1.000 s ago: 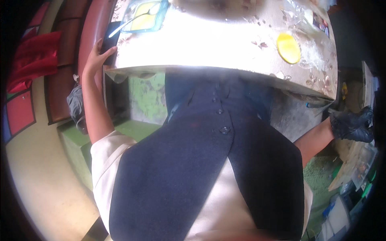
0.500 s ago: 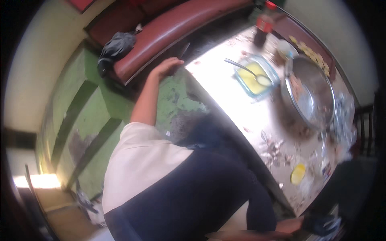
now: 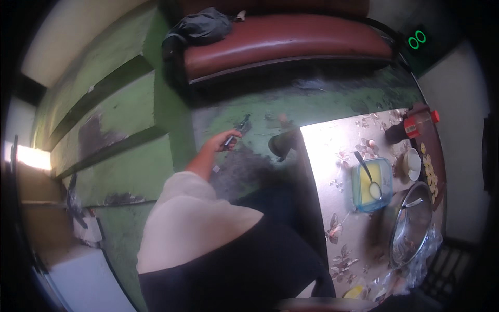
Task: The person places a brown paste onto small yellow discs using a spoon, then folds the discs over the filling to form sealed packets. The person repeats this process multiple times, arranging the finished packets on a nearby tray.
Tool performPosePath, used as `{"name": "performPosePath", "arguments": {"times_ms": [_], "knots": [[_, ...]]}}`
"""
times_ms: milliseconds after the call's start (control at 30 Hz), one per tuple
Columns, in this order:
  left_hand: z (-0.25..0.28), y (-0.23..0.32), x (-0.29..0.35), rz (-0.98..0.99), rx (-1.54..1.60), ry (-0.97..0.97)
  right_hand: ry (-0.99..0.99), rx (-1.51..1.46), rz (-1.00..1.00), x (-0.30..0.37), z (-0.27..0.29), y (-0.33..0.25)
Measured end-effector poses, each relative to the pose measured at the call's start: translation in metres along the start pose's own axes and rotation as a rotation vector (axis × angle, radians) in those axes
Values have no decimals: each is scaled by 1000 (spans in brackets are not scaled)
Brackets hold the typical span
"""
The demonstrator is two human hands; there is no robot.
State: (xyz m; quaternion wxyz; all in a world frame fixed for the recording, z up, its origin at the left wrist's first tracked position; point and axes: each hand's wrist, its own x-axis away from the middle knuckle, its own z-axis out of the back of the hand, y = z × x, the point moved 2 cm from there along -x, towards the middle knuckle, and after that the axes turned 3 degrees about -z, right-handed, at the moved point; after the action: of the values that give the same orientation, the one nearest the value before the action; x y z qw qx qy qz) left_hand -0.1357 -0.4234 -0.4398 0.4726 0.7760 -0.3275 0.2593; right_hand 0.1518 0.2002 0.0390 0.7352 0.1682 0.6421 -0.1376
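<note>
My left hand (image 3: 224, 140) is stretched out over the green floor, left of the table. Its fingers are closed round a slim dark object (image 3: 242, 125) with a pale shiny edge, whose kind is too small to make out. My right hand does not show. On the table, nearest to the left hand, stands a clear bluish rectangular container (image 3: 385, 171) of yellow liquid. A metal spoon (image 3: 365, 169) rests in it. Beyond the container are a white cup (image 3: 412, 164) and a large steel bowl (image 3: 419, 218) with a utensil handle across its rim.
A dark bottle with a red cap and label (image 3: 411, 129) stands at the table's far right, near yellow round slices (image 3: 430, 171). Clear plastic (image 3: 423, 262) lies by the bowl. A red padded bench (image 3: 291, 44) bears a dark cloth (image 3: 205, 26). Green steps (image 3: 119, 104) rise at left.
The view has swung right, so the table now sits farther right and lower. My left hand has come lower, away from the bench. My right hand has gone out of view at the lower right.
</note>
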Motion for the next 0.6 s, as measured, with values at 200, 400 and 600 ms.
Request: {"name": "performPosePath", "arguments": {"times_ms": [200, 400, 600], "knots": [[-5, 56, 23, -333, 17, -51, -277, 78, 70, -23, 2, -56], [-177, 151, 17, -283, -228, -285, -348, 286, 21, -24, 64, -19], [-373, 229, 101, -551, -552, -673, -441, 572, -213, 14, 181, 16]]}}
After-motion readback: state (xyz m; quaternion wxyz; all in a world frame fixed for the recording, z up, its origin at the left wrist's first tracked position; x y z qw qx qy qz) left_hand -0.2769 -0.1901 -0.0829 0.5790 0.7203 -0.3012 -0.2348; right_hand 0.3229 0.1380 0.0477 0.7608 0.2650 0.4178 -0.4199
